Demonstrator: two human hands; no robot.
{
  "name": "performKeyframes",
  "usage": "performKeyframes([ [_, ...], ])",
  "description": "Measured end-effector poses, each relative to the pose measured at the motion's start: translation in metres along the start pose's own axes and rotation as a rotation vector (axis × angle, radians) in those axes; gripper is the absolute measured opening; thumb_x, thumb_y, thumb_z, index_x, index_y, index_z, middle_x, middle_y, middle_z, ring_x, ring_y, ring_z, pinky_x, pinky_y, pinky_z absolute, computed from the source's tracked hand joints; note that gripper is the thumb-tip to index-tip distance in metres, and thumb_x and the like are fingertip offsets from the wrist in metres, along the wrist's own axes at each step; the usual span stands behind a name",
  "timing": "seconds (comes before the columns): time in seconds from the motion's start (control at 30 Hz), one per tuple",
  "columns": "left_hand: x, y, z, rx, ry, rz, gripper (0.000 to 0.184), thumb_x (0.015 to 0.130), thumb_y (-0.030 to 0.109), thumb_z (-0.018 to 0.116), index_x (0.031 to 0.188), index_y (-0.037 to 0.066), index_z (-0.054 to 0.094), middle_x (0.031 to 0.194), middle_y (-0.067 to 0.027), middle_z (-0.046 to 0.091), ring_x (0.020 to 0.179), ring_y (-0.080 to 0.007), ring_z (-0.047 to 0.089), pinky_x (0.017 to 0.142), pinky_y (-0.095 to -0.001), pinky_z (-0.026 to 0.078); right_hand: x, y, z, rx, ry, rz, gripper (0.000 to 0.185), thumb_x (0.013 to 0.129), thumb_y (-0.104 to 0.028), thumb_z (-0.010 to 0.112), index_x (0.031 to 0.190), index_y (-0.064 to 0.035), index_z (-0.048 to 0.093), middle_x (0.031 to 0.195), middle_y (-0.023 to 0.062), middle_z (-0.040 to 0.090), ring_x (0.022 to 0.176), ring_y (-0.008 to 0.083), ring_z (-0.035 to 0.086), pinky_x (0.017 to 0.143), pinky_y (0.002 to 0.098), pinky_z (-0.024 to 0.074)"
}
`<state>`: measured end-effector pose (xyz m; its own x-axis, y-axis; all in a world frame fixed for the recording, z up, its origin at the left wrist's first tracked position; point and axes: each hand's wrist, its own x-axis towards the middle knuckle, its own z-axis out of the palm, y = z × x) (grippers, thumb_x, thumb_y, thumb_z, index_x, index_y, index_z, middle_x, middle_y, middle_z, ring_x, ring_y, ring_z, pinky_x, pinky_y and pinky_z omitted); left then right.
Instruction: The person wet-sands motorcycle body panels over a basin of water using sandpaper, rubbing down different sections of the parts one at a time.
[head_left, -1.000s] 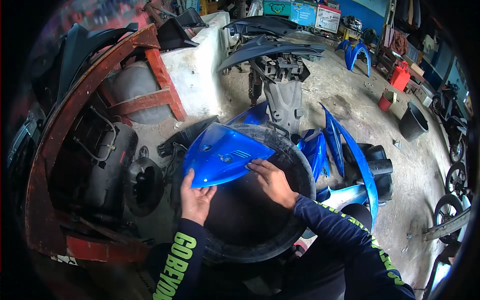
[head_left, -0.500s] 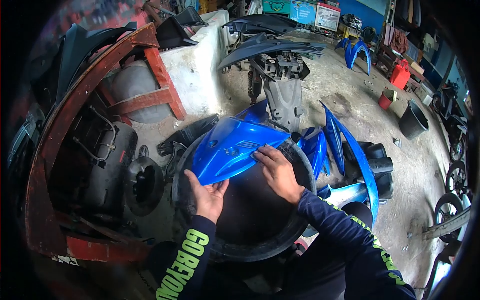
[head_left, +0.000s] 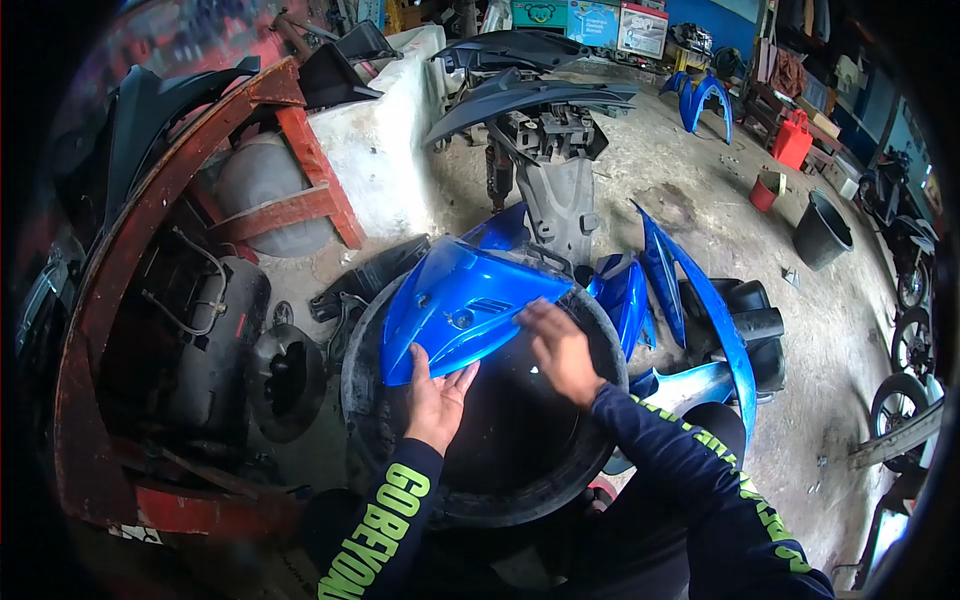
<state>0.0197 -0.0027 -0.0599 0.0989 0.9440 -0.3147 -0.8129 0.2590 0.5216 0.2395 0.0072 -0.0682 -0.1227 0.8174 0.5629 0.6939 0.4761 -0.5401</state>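
A glossy blue motorcycle fairing panel lies tilted over the mouth of a round black tub. My left hand grips its lower edge, with the thumb on top and the fingers underneath. Close by the panel's right edge is my right hand, its fingers stretched out and a little blurred; whether they touch the panel I cannot tell. Slots and a small patch of marks show on the panel's face. Inside the tub it is dark, with a small bright spot below my right hand.
More blue body panels lean right of the tub, near a long curved blue strip. A stripped grey motorcycle frame part stands behind. To the left are a red wooden frame and a black tank. Buckets stand at right.
My right hand's fingers have moved from the panel's face out to its right edge. The panel has tilted slightly, and my left hand has shifted right along its lower edge.
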Motion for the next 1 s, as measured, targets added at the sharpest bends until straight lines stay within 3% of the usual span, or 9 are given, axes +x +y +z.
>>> performKeyframes([
  [0.03,-0.001,-0.001,0.001,0.013,-0.009,0.012,0.076,0.094,0.054,0.058,0.143,0.000,0.038,0.143,-0.0180,0.048,0.131,-0.0342,0.049,0.113,-0.0474,0.041,0.004,0.008,-0.003,0.049,0.032,0.130,0.043,0.081,0.003,0.060,0.123,-0.0045,0.065,0.130,0.0175,0.060,0.131,0.0361,0.050,0.110,0.0433,0.0418],
  [0.1,-0.004,-0.002,0.004,0.005,0.016,0.015,0.076,0.094,0.054,0.058,0.143,0.000,0.038,0.142,-0.0183,0.049,0.131,-0.0340,0.050,0.113,-0.0473,0.042,-0.003,0.009,0.006,-0.031,0.079,0.127,0.044,0.081,0.004,0.059,0.124,-0.0040,0.064,0.135,0.0187,0.057,0.133,0.0358,0.048,0.112,0.0426,0.0401],
  [0.23,-0.001,-0.001,0.003,0.015,0.020,0.012,0.073,0.095,0.053,0.057,0.141,-0.001,0.041,0.138,-0.0189,0.052,0.128,-0.0335,0.052,0.111,-0.0466,0.044,-0.011,-0.004,0.011,0.126,-0.076,-0.054,0.045,0.082,0.005,0.058,0.127,-0.0027,0.062,0.138,0.0210,0.055,0.137,0.0356,0.044,0.115,0.0423,0.0362],
  [0.37,0.001,-0.001,0.004,0.027,0.039,0.032,0.070,0.096,0.052,0.057,0.139,-0.001,0.043,0.138,-0.0182,0.053,0.127,-0.0327,0.054,0.110,-0.0463,0.045,0.003,0.026,0.012,0.025,0.147,0.142,0.042,0.081,0.005,0.059,0.123,-0.0001,0.064,0.137,0.0196,0.056,0.134,0.0352,0.048,0.115,0.0428,0.0358],
  [0.47,0.001,-0.001,0.005,0.029,0.053,0.021,0.067,0.096,0.050,0.057,0.139,-0.001,0.044,0.137,-0.0171,0.054,0.125,-0.0323,0.056,0.109,-0.0459,0.047,-0.006,-0.018,0.008,-0.052,0.049,-0.103,0.031,0.085,0.002,0.054,0.113,0.0009,0.067,0.121,0.0202,0.062,0.121,0.0368,0.057,0.106,0.0408,0.0451],
  [0.57,-0.003,-0.005,0.004,0.041,0.019,0.027,0.066,0.096,0.049,0.058,0.138,0.000,0.044,0.136,-0.0170,0.054,0.125,-0.0322,0.055,0.108,-0.0457,0.047,0.015,0.012,-0.003,-0.020,0.068,0.141,0.025,0.085,0.000,0.057,0.108,0.0012,0.067,0.111,0.0185,0.064,0.109,0.0368,0.060,0.097,0.0437,0.0486],
  [0.7,-0.001,-0.004,0.001,0.020,0.030,0.026,0.067,0.095,0.047,0.061,0.140,0.000,0.043,0.137,-0.0172,0.053,0.126,-0.0324,0.055,0.108,-0.0481,0.046,0.004,-0.022,0.004,-0.033,-0.043,-0.143,0.025,0.083,-0.007,0.061,0.108,-0.0027,0.067,0.107,0.0170,0.063,0.102,0.0356,0.060,0.092,0.0449,0.0487],
  [0.87,-0.005,-0.004,0.007,0.036,0.028,0.059,0.071,0.095,0.047,0.062,0.143,0.000,0.039,0.140,-0.0176,0.050,0.126,-0.0331,0.054,0.107,-0.0477,0.047,0.023,0.006,-0.008,-0.180,0.021,0.021,0.018,0.084,-0.008,0.061,0.100,-0.0032,0.067,0.099,0.0157,0.064,0.094,0.0364,0.061,0.085,0.0457,0.0499],
  [1.0,-0.004,-0.001,0.006,0.029,0.043,0.051,0.068,0.095,0.047,0.062,0.140,0.000,0.043,0.136,-0.0170,0.054,0.124,-0.0326,0.056,0.108,-0.0468,0.047,0.001,-0.013,0.000,-0.091,-0.069,-0.117,0.034,0.084,-0.004,0.060,0.118,-0.0058,0.066,0.126,0.0194,0.059,0.124,0.0369,0.054,0.107,0.0422,0.0446],
])
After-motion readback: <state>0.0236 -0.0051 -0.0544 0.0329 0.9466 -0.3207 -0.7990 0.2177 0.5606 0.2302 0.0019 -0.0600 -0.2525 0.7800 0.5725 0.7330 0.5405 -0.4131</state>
